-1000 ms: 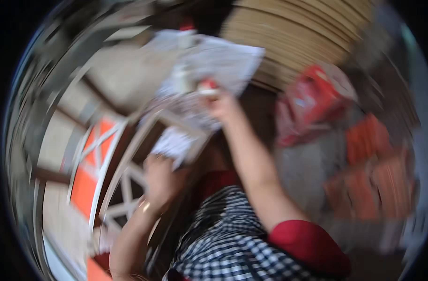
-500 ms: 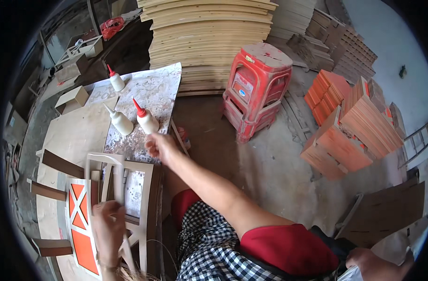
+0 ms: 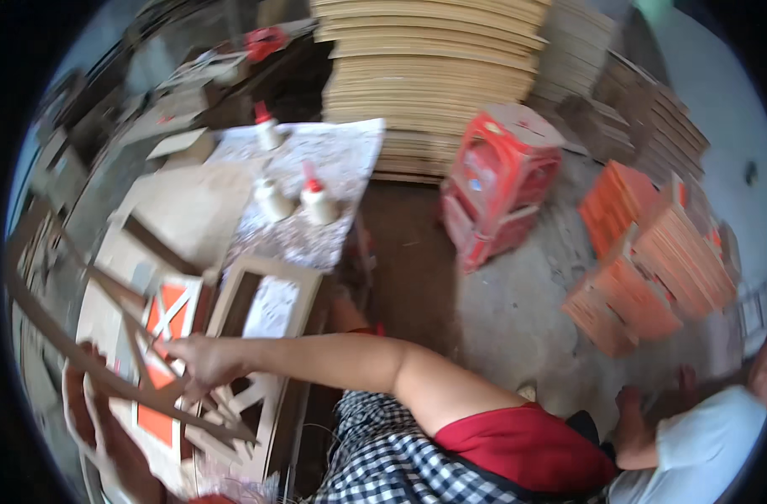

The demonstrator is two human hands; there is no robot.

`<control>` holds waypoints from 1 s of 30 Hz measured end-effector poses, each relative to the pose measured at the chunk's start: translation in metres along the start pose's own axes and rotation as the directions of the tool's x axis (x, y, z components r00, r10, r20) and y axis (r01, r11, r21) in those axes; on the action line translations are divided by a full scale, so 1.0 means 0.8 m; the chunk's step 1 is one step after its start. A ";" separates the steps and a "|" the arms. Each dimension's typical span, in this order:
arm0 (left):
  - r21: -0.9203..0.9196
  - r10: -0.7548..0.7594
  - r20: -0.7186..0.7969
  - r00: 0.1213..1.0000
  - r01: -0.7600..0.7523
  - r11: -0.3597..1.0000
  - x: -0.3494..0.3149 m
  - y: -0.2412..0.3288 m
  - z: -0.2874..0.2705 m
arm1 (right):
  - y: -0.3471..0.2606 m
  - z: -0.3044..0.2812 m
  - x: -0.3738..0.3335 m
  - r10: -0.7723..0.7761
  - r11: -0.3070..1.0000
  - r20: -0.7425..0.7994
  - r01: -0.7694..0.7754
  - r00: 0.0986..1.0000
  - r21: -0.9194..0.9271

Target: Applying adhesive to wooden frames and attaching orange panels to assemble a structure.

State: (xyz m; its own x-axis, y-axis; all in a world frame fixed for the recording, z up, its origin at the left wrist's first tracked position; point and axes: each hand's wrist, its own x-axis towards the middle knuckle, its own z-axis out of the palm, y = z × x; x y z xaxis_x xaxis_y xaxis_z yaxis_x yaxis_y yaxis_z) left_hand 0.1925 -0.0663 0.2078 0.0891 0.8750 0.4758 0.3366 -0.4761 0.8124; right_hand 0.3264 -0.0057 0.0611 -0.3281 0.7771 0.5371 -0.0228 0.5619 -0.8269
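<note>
A wooden frame with crossed slats (image 3: 60,336) is tilted up at the lower left, blurred by motion. My left hand (image 3: 106,420) grips its outer edge from the far left side. On the inner slats, my right hand (image 3: 207,361) is closed around the wood, its arm stretched across. Beneath the frame lies an orange panel with a white X trim (image 3: 169,311), partly covered. Beside it, a second wooden frame (image 3: 312,290) rests on the table's near right part.
White glue bottles stand on a stained sheet (image 3: 358,155): one red-capped bottle (image 3: 319,206), one pale-tipped (image 3: 274,202), another red-capped farther back. Stacked red stools (image 3: 505,185), a tall board stack (image 3: 434,76) and orange panels (image 3: 627,294) surround the floor. Another person's white garment (image 3: 702,441) shows lower right.
My right hand has left the red-capped bottle's side and now grips the frame. The frame has swung up and left with my left hand. The whole view has shifted.
</note>
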 end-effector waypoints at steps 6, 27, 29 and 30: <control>-0.244 0.119 -0.129 0.985 -0.148 0.958 -0.015 0.005 -0.017 | -0.016 0.007 0.012 0.350 0.937 0.165 -0.347 0.922 -0.045; -0.190 -0.408 -0.532 0.742 0.365 0.912 -0.084 -0.194 -0.245 | 0.090 0.021 0.196 0.311 0.470 0.411 0.237 0.857 -0.850; -0.212 -0.474 -0.502 0.723 0.428 0.879 -0.070 -0.205 -0.217 | 0.109 0.036 0.196 0.397 0.418 0.463 0.293 0.792 -0.860; -0.223 -0.504 -0.482 0.717 0.456 0.862 -0.059 -0.213 -0.203 | 0.124 0.039 0.197 0.402 0.412 0.449 0.281 0.798 -0.867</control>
State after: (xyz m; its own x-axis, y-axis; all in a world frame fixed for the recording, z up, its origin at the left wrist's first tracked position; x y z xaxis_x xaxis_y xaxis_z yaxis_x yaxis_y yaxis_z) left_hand -0.0214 -0.0406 0.1022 -0.5577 0.8247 0.0938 0.1218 -0.0305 0.9921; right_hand 0.2432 0.1636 0.0587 -0.6953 0.7184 0.0217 0.7171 0.6955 -0.0455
